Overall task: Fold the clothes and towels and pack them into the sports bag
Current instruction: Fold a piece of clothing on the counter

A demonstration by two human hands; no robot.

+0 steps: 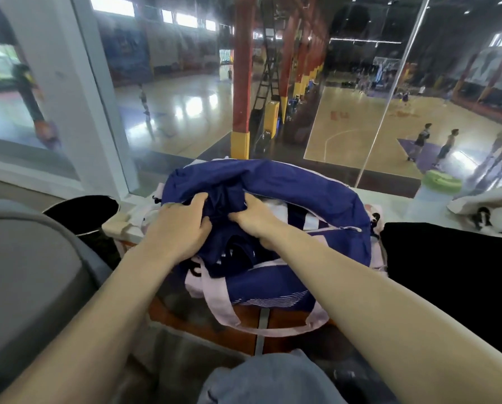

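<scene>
At frame centre, the left hand and right hand are each gripping a bunch of a soft, light navy garment over the open bag on the tabletop, best held by gathered folds.

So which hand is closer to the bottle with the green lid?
Right. The right hand grips navy fabric at the sports bag opening, on the side toward the bottle on the ledge at far right. The left hand is farther left.
</scene>
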